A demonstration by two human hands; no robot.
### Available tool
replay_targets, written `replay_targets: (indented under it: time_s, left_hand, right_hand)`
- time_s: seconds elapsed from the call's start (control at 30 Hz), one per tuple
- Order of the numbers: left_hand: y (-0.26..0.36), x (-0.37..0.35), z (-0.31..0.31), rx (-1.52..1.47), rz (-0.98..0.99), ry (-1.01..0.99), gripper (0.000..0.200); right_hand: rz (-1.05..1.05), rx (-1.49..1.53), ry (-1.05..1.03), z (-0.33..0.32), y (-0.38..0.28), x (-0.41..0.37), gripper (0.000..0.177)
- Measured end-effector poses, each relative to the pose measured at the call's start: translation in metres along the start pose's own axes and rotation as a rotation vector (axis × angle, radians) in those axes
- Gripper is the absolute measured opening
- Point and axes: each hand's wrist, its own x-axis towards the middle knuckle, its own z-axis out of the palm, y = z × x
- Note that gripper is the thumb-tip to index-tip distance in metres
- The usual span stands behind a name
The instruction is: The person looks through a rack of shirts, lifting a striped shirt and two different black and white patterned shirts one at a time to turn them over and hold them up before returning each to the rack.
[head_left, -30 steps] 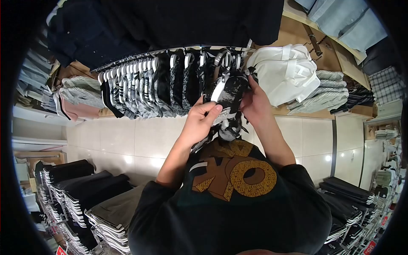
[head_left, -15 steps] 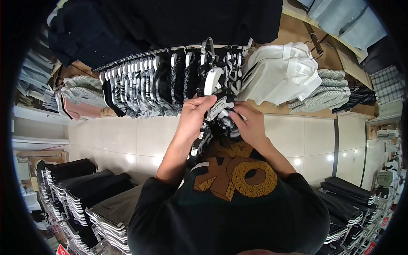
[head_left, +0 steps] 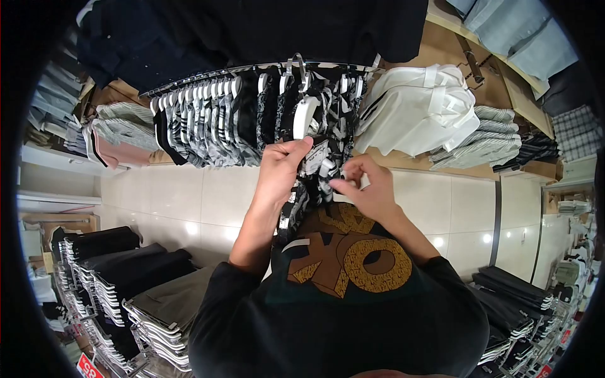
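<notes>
A black-and-white patterned shirt [head_left: 315, 157] hangs from a white hanger [head_left: 305, 117] with a metal hook, in front of the rack. My left hand [head_left: 282, 167] grips the shirt and the lower part of the hanger, thumb pressed on top. Just right of the collar is my right hand [head_left: 367, 187], its thumb and fingers curved apart around a gap where floor shows. Whether its thumb tip touches the cloth is hard to tell.
Patterned shirts [head_left: 203, 120] hang on a metal rail behind the hands. White shirts [head_left: 419, 113] lie to the right. Dark trousers [head_left: 167, 296] hang on racks at lower left, more [head_left: 504, 299] at lower right. Dark garments [head_left: 271, 31] are overhead.
My left hand, the hanger and the shirt have shifted slightly left. My right hand has drawn back from the shirt's collar, and its fingers have parted.
</notes>
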Motion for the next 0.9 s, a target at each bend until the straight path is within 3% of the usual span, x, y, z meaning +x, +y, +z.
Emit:
replay_targets:
  time_s: [0.03,0.1,0.27,0.33,0.47,0.53,0.6,0.7,0.73,0.9]
  left_hand:
    - [-0.001,0.0,0.0,-0.024,0.012,-0.002,0.029]
    - [0.0,-0.003,0.005,-0.002,0.028,-0.001,0.027]
    - [-0.001,-0.005,0.007,0.018,0.031,0.002,0.028]
    - [-0.005,-0.005,0.005,0.05,0.031,0.004,0.029]
    - [-0.007,-0.006,0.004,0.107,0.066,-0.024,0.03]
    - [-0.007,-0.004,0.002,0.141,0.068,-0.02,0.03]
    - [-0.008,-0.001,-0.001,0.481,0.265,-0.076,0.029]
    - [0.0,-0.016,0.01,0.599,0.425,-0.12,0.028]
    - [0.005,-0.02,0.01,0.651,0.36,-0.171,0.025]
    - [0.001,-0.013,0.007,0.718,0.409,-0.177,0.014]
  right_hand:
    - [-0.003,0.0,-0.002,0.007,0.0,0.004,0.032]
    - [-0.311,-0.155,0.152,0.018,0.002,0.012,0.046]
    - [-0.192,-0.107,0.07,0.014,0.007,0.011,0.042]
    - [-0.122,0.07,-0.015,0.01,0.006,0.015,0.03]
    - [-0.184,-0.002,0.021,0.01,0.007,0.017,0.021]
    - [0.022,0.291,-0.044,0.01,0.009,0.017,0.019]
    - [0.083,0.38,-0.082,0.003,0.003,0.022,0.019]
    - [0.146,0.429,-0.085,-0.001,0.009,0.024,0.018]
    - [0.14,0.39,-0.058,-0.001,0.012,0.023,0.016]
    - [0.219,0.547,-0.079,-0.004,0.015,0.026,0.015]
